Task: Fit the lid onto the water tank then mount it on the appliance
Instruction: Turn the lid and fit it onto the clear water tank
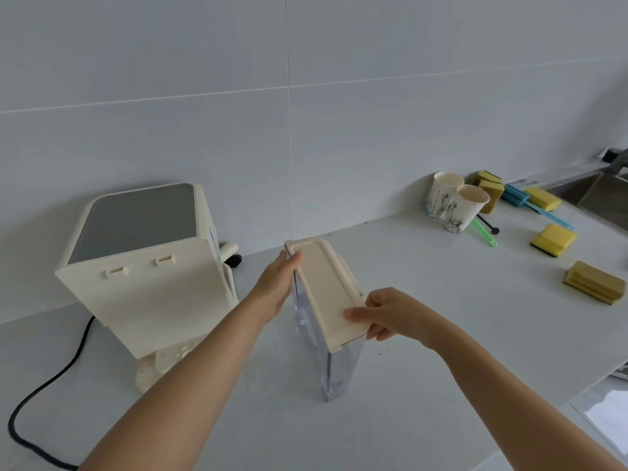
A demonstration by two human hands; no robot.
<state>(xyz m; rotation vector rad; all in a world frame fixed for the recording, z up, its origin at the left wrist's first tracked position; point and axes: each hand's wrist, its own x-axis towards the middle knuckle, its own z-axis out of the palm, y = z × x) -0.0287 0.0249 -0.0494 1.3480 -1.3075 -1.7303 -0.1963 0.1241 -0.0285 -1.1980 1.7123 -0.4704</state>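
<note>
A clear, narrow water tank (336,368) stands upright on the white counter in the middle. A cream rectangular lid (324,287) lies on its top, slightly tilted. My left hand (277,283) grips the tank's far left upper edge, thumb resting on the lid's far end. My right hand (390,314) pinches the lid's near right corner. The cream appliance (146,283), with a grey top panel, stands to the left, its back face with two slots turned toward me.
A black power cord (51,385) trails from the appliance over the counter (441,317) at the left. Two paper cups (455,202), several yellow sponges (554,239) and blue and green brushes (543,212) lie at the back right. A sink (598,195) sits at the far right.
</note>
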